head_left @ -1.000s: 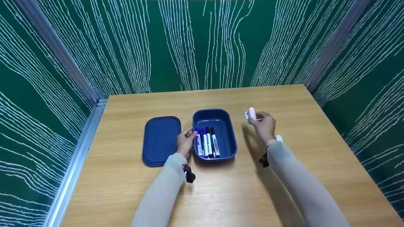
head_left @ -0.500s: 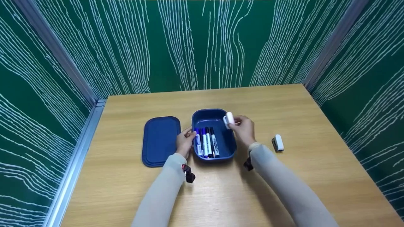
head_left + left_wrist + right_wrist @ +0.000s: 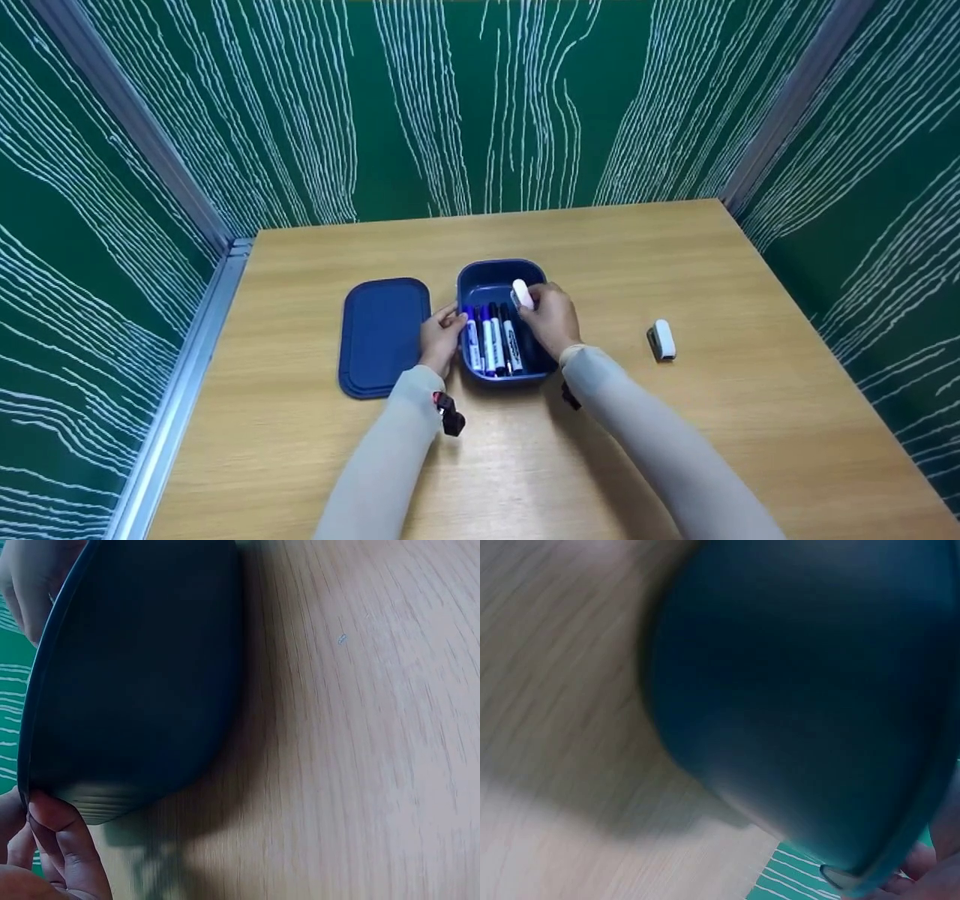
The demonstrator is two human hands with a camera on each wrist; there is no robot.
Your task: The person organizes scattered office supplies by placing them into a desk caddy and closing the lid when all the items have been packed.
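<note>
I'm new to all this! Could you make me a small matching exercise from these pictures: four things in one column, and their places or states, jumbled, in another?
Things
1. Lid
2. Markers
3. Box
4. White item nearest the markers

Places and states
A. Held in the right grip
B. Rim pinched by the left grip
C. On the table, left of the box
D. Lying side by side inside the box

Right pairs: 1-C, 2-D, 3-B, 4-A
</note>
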